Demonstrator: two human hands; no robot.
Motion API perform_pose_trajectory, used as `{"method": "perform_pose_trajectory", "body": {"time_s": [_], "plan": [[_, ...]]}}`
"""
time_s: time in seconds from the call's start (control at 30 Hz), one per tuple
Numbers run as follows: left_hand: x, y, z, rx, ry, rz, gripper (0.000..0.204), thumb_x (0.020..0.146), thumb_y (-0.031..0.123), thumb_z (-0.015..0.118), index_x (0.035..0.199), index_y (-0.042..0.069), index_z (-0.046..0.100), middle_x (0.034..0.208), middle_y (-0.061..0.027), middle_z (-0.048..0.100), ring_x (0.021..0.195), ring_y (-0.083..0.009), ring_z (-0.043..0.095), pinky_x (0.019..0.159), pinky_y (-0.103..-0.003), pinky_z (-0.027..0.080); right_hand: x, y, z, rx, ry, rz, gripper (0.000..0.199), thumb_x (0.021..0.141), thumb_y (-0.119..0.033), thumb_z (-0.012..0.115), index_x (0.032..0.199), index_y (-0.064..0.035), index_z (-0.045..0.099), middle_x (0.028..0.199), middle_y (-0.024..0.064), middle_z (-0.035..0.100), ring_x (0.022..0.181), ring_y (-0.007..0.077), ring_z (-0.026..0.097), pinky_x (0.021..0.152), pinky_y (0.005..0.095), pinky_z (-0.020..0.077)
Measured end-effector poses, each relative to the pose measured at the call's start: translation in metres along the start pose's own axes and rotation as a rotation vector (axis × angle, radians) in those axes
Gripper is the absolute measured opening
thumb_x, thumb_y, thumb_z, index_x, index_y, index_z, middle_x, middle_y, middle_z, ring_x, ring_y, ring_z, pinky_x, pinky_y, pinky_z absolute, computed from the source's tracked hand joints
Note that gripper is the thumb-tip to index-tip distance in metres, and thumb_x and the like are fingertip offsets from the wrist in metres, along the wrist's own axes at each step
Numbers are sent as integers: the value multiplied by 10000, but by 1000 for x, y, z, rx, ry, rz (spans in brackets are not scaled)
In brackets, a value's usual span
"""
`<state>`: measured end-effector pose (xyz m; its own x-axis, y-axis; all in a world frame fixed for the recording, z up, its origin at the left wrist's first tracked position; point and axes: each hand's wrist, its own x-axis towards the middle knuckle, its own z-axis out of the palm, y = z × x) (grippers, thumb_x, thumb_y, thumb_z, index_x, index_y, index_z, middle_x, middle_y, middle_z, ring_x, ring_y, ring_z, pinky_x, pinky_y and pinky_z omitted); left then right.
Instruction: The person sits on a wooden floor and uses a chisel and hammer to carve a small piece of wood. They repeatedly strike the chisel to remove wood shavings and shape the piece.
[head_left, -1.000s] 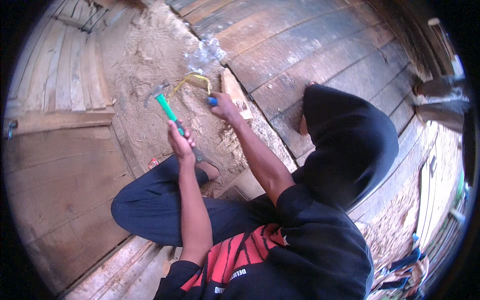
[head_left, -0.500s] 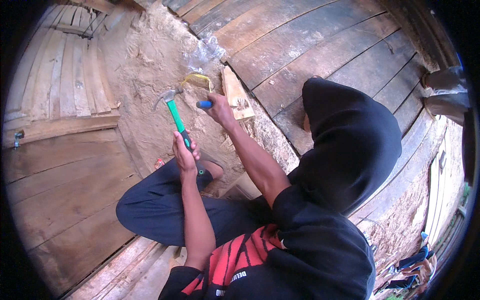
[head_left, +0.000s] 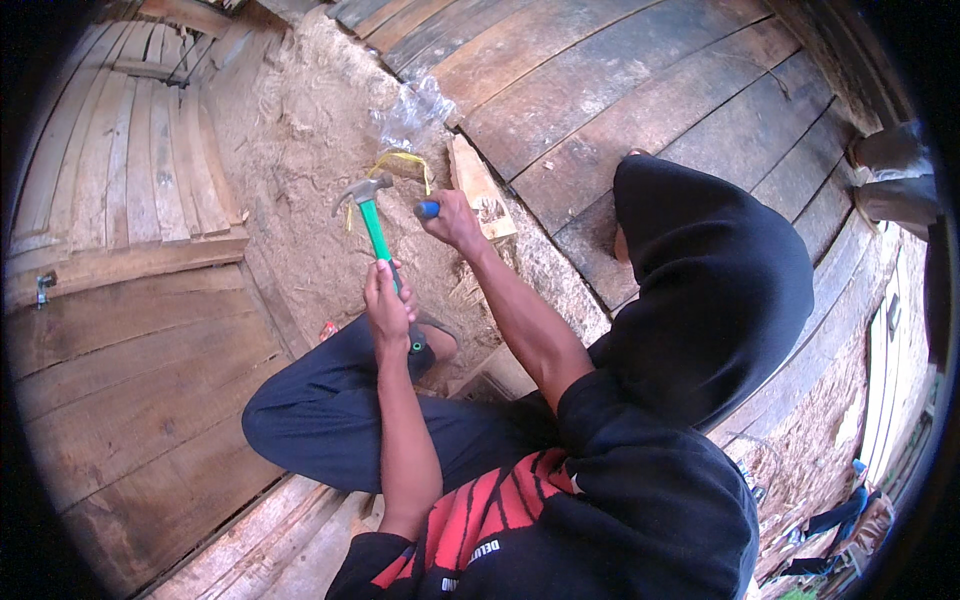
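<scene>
My left hand is wrapped round the dark grip of a claw hammer with a green handle. Its metal head points away from me, over the sandy ground. To the right, my right hand is closed on a blue-handled tool; only the rounded blue end shows, and the rest is hidden in the fist. A thin yellow strap loops between the hammer head and my right hand. Just beyond that hand lies a pale cut wood block. The hammer and the blue handle do not touch.
Crumpled clear plastic lies on the sandy ground. Wooden planks spread out at the far right, and more boards stand at the left. Another person's legs show at the right edge. My bent knees flank the work.
The hammer has shifted right, bringing its head closer to my right hand. Less of the blue handle shows from my right fist. The whole view has slid slightly.
</scene>
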<state>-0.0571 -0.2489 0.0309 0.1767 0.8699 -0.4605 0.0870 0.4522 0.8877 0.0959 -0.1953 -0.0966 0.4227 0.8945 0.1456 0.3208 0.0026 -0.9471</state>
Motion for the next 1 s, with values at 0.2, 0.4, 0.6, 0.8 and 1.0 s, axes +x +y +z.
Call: {"method": "perform_pose_trajectory", "body": {"time_s": [0.2,0.4,0.6,0.8,1.0], "plan": [[-6,5,5,103,-21,43,315,1018,391,384,1032,89,471,612,23,396,413,-43,340,355,-199,277,6,14,-2,-63,-71,32,172,707,-173,605,658,-8,614,626,221,576,542,361,577,541,434,456],[-20,0,19,184,255,345,236,1019,248,367,1021,41,481,627,16,382,476,-44,363,393,-218,298,10,17,-4,-71,-139,50,178,699,-182,596,659,-10,615,613,234,566,531,349,587,536,430,459],[-7,-35,7,890,200,378,320,970,267,420,1039,-14,557,729,-204,578,690,-430,542,646,-506,407,9,38,12,-131,-177,72,163,683,-157,586,656,1,609,614,242,568,547,355,600,536,431,471],[-16,-31,11,345,247,257,287,1009,265,392,1048,10,519,645,-53,489,506,-171,476,465,-312,391,2,34,20,-190,-175,60,144,655,-148,592,649,-4,605,614,230,582,561,372,599,550,440,477],[-26,-37,8,455,318,400,265,1005,257,418,1032,4,493,662,-68,491,499,-163,472,460,-320,385,11,31,17,-172,-219,128,140,676,-151,596,664,-13,622,631,227,598,584,374,613,567,447,479]]}}
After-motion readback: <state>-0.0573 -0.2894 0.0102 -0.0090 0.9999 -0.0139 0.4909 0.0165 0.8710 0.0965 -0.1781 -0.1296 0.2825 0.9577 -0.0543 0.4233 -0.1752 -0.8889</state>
